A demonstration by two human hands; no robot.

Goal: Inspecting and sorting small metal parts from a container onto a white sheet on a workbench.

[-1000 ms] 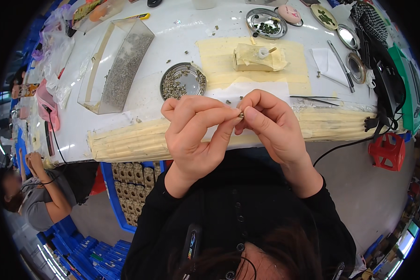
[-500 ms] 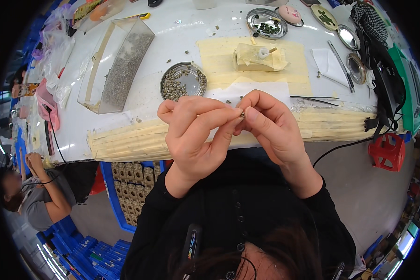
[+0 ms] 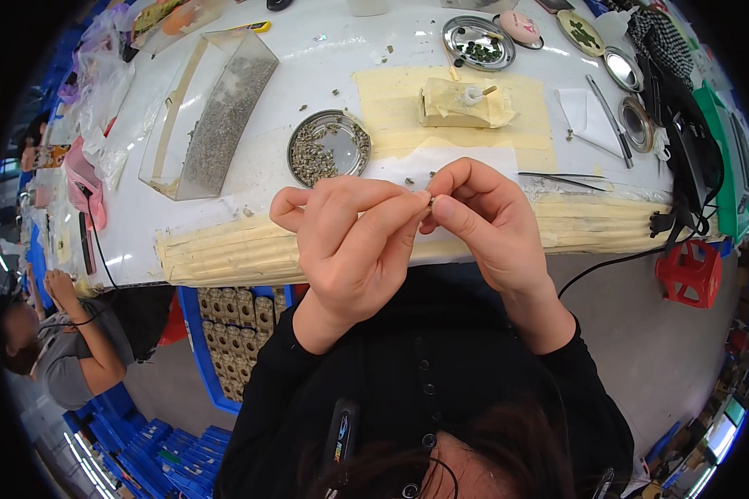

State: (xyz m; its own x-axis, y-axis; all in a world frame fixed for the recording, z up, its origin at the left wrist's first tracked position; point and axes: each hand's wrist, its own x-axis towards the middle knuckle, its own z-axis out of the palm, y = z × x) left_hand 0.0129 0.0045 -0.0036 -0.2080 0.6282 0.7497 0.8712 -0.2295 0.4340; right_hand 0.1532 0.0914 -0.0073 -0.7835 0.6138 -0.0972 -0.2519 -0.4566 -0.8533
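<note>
Over the table's front edge, my left hand [image 3: 348,241] and my right hand [image 3: 489,223] meet fingertip to fingertip. Pinched between them is a tiny metallic part [image 3: 430,202], mostly covered by the fingers, so its exact kind does not show. Both hands are closed in a pinch on it. Just beyond my left hand stands a round metal dish [image 3: 347,160] with many small grey-brown metal parts. A couple of similar small parts [image 3: 409,180] lie on white paper behind my fingertips.
A clear box [image 3: 225,125] of tiny grey pieces stands left. Behind my hands is a tape-covered block [image 3: 466,108]; tweezers [image 3: 562,177] lie right. A dish of dark green pieces [image 3: 478,55] sits far back. A co-worker [image 3: 75,349] is at left, beside a blue crate [image 3: 200,358].
The hands hold almost the same pose, still pinching the tiny part. My left hand's outer finger has shifted slightly left.
</note>
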